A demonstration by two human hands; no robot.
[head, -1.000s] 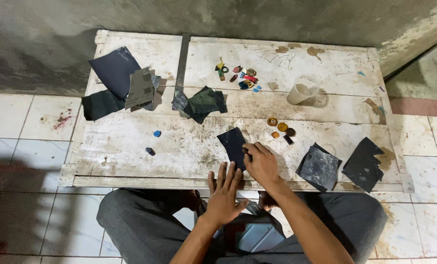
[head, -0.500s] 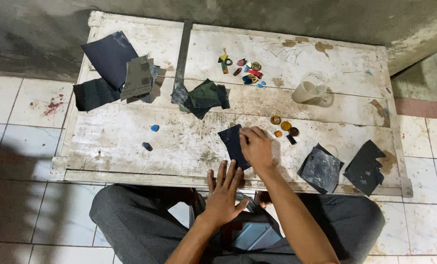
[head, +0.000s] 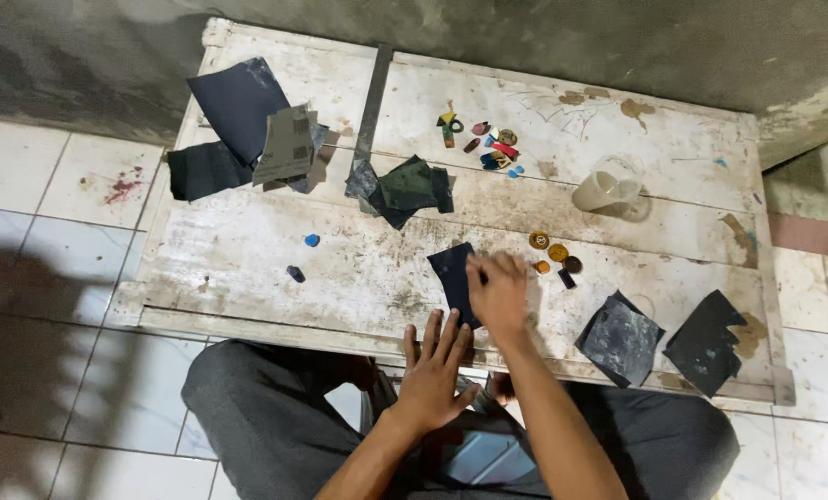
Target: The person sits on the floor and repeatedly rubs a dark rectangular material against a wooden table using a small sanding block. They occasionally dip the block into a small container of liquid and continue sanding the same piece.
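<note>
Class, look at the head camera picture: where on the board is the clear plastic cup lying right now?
In the head view, the clear plastic cup lies tipped on its side on the white wooden board, towards the far right, right of the cluster of small colourful pieces.

A pale plastic cup (head: pixel 606 190) lies near small coloured pieces (head: pixel 490 146).

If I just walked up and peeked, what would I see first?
Probably the two hands at the near edge of the worn white board: the right hand presses on a dark sheet, and the left hand lies spread beside it. Next, the bright little colourful pieces at the far side, and the pile of dark sheets at the far left.
</note>
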